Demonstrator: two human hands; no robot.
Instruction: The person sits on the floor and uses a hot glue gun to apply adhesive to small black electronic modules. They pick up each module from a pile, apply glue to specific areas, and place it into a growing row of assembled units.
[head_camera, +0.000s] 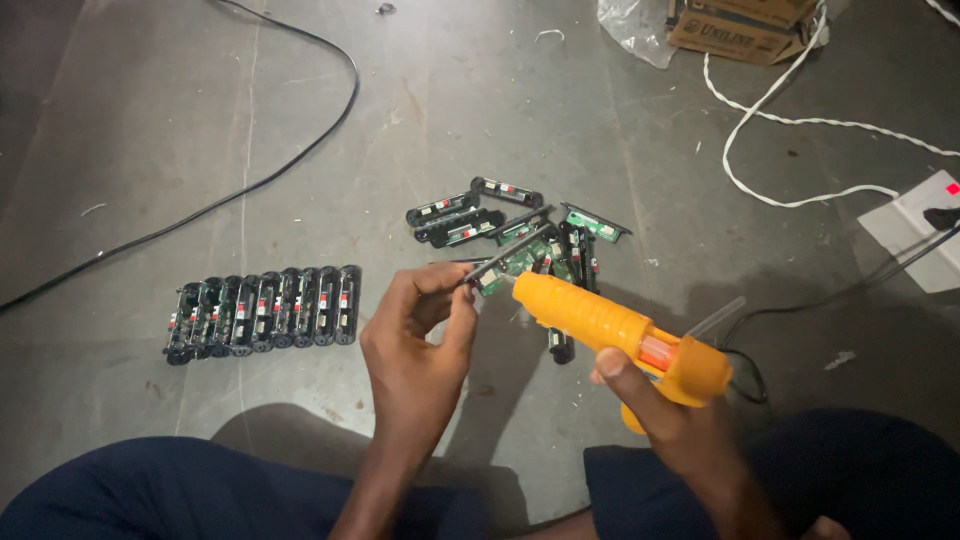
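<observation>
My left hand (420, 335) pinches a small green circuit board in a black frame (508, 260) by its near end, holding it above the floor. My right hand (665, 405) grips an orange hot-glue gun (610, 325); its nozzle touches the held board. A clear glue stick pokes out of the gun's rear. Just beyond the held piece lies a loose pile of similar black-framed boards (500, 222). To the left, a neat row of several such boards (265, 310) lies side by side on the grey floor.
A black cable (300, 150) curves across the floor at the left. A white twisted cord (790, 120) runs to a white power strip (915, 230) at the right. A cardboard box (740, 30) and clear plastic bag sit at the top. My dark-clothed knees fill the bottom.
</observation>
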